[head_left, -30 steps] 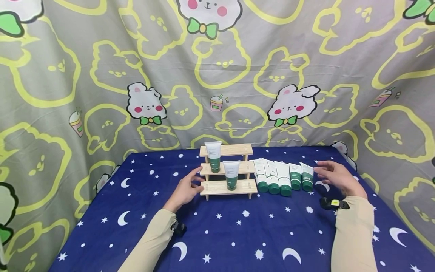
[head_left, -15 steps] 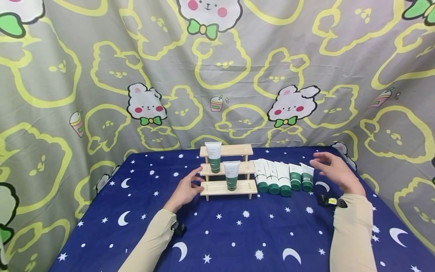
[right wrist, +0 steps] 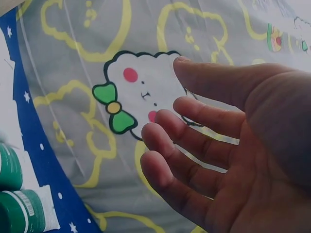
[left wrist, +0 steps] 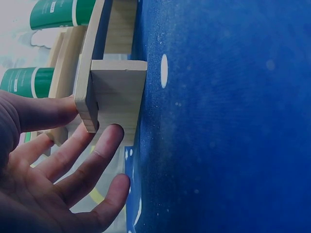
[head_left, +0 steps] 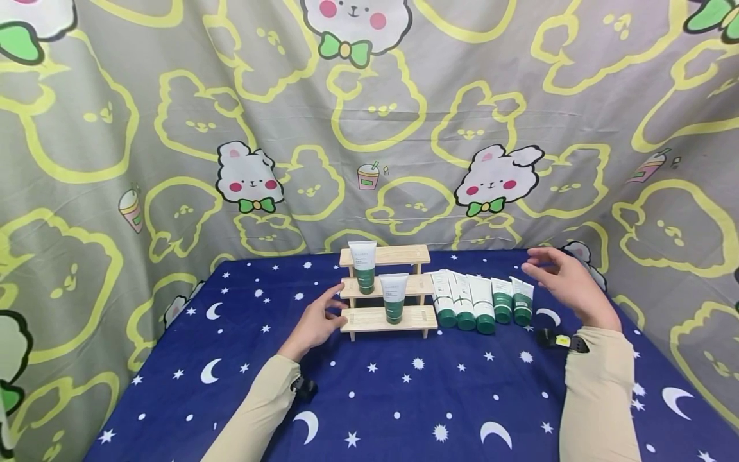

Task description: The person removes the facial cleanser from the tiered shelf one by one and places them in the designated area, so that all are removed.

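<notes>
A three-tier wooden display stand (head_left: 392,317) stands on the table. My left hand (head_left: 314,326) holds its left end. In the left wrist view the thumb lies on the corner of the lowest board (left wrist: 87,99), with bent fingers around the board's end. One white-and-green squeeze tube (head_left: 363,266) stands on the middle tier, cap down, and another squeeze tube (head_left: 394,298) on the lowest tier. Right of the stand lie several more tubes (head_left: 482,305) in a row, caps toward me. My right hand (head_left: 568,282) hovers beyond the row's right end, fingers loosely bent, holding nothing.
A dark blue cloth (head_left: 404,404) with moons and stars covers the table. Behind it hangs a grey curtain (head_left: 404,212) with cartoon prints, close to the stand's back. In the right wrist view, tube caps (right wrist: 12,213) show at the lower left.
My right hand has moved up and slightly left, away from the row of tubes, its fingers staying loose. My left hand, the stand and the tubes have not moved.
</notes>
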`<state>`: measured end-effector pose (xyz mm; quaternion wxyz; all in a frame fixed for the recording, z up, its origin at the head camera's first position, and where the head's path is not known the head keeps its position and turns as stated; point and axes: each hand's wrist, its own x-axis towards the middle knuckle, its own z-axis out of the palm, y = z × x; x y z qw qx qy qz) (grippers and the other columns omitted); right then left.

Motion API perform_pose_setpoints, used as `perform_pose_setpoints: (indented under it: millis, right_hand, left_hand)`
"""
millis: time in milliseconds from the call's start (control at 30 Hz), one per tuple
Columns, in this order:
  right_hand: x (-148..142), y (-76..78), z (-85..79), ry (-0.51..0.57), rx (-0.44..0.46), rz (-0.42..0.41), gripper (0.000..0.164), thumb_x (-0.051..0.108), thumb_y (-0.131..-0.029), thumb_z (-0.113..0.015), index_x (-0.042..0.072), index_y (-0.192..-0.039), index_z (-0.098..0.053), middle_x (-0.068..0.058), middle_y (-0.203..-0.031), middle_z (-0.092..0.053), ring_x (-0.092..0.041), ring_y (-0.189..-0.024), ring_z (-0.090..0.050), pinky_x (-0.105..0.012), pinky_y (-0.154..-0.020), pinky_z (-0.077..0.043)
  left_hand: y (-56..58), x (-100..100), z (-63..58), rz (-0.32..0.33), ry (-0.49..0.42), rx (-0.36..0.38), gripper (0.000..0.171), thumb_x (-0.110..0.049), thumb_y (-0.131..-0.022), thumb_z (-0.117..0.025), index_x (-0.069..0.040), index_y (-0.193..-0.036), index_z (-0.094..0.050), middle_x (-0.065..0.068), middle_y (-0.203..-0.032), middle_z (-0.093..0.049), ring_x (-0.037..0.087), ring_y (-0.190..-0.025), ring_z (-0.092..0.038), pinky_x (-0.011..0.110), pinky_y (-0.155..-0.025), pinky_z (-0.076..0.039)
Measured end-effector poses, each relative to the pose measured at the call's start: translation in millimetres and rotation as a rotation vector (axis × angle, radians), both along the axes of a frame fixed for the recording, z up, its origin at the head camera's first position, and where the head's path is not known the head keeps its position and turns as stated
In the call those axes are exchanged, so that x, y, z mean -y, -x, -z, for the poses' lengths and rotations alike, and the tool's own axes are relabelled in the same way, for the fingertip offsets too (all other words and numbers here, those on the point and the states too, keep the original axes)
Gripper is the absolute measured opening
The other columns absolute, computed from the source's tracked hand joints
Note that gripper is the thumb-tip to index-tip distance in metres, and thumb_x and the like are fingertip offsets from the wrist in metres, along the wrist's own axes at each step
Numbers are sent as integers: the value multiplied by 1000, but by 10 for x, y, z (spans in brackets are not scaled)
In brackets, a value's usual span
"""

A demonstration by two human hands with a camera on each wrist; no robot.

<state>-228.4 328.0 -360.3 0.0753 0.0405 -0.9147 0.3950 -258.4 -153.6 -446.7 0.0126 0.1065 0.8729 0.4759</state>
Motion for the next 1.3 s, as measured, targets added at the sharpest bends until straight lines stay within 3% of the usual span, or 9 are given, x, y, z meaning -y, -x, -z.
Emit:
perform_pose_setpoints:
  millis: [100,200,333,533,1033,1300]
  right_hand:
    - [55,-25,-61,-16,-1,-6,63,45,-104,-57,0,-148,-45,-25,-138,-57,-40,-120,-58,-17,-78,-50]
    - [113,-49,-112,-28,5,-5,65,47,-104,-56,2,-149,-44,-24,-139,-55,-43,-123,-57,-34,-87,-53]
    - [183,-70,-159,-35,-5,-4,65,47,-104,-56,4,-150,-43,-23,-138,-55,-44,-125,-55,-54,-94,-47]
    - [270,-83,-214,-36,-15,-3,67,49,-103,-56,7,-153,-41,-21,-139,-55,-43,-127,-53,-61,-97,-44]
    - [552,-80,-284,-52,-121,-58,61,42,-103,-60,9,-151,-44,-17,-131,-62,-37,-118,-60,-46,-86,-50]
    - [680,-27,-267,-2,-242,-28,56,39,-102,-63,12,-149,-49,-13,-125,-67,-33,-115,-64,-31,-86,-47]
  left_hand:
    - [1,4,5,2,2,0,76,0,-90,-74,-19,-156,-43,12,-119,-72,19,-80,-68,31,-67,-53]
    - [3,8,8,8,4,-5,75,1,-90,-74,-19,-156,-43,13,-119,-72,19,-80,-68,31,-67,-53]
    - [3,12,11,12,-2,-9,75,1,-90,-73,-18,-156,-44,14,-119,-72,19,-78,-68,31,-66,-53]
    - [2,9,10,12,-4,-6,75,2,-90,-73,-18,-156,-44,14,-119,-72,19,-78,-68,31,-66,-53]
    - [4,5,7,5,0,-3,77,1,-90,-74,-19,-157,-43,12,-120,-72,17,-75,-66,31,-64,-52]
    - [11,9,11,8,0,-5,76,1,-90,-74,-19,-157,-43,13,-119,-72,18,-76,-67,31,-65,-52]
